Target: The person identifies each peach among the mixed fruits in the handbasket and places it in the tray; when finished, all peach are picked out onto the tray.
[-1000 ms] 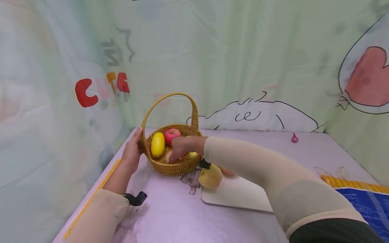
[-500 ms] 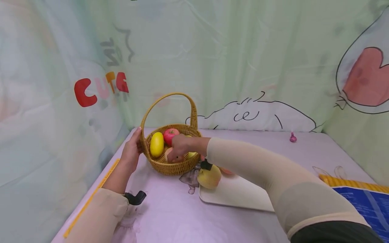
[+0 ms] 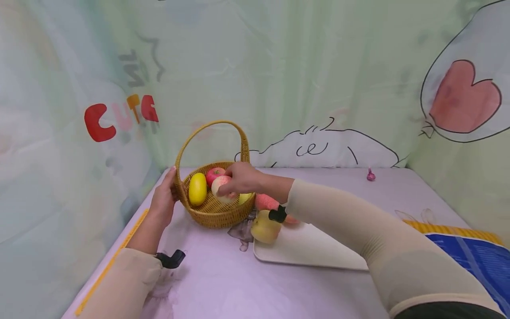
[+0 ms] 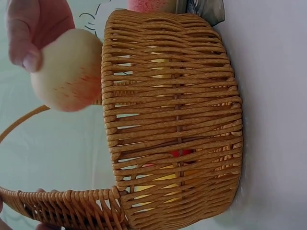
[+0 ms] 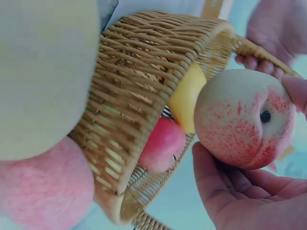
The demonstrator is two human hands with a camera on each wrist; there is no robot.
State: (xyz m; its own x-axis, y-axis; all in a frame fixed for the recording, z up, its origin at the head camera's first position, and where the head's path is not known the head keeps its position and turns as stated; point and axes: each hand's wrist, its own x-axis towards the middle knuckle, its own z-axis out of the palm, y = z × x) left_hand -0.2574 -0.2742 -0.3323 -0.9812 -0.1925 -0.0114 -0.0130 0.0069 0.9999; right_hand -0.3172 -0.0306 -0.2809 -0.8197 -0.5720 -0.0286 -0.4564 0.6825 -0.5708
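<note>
My left hand (image 3: 162,199) holds the woven basket (image 3: 215,220) where its tall handle meets the rim on the left side. Between the thumb and fingers of my right hand (image 3: 246,178) is a pale peach with red speckles (image 5: 235,115), a dark spot in its hollow. The left wrist view shows this peach (image 4: 72,72) raised at the basket's rim level and above. Inside the basket lie a yellow oblong fruit (image 3: 197,189) and a red apple (image 3: 214,174). A yellow-green fruit (image 3: 245,198) sits at the right inside, partly hidden by my right hand.
Right of the basket, a yellowish round fruit (image 3: 265,227) sits at the corner of a white board (image 3: 311,248). Behind it is a pink-red fruit (image 3: 266,202), partly covered. A small purple onion (image 3: 371,175) stands far right, and a blue-and-yellow packet (image 3: 466,252) lies nearer.
My right hand has lifted the peach up from the basket's bottom and drawn slightly back to the right. The left hand keeps its hold, and the head view has turned a little right.
</note>
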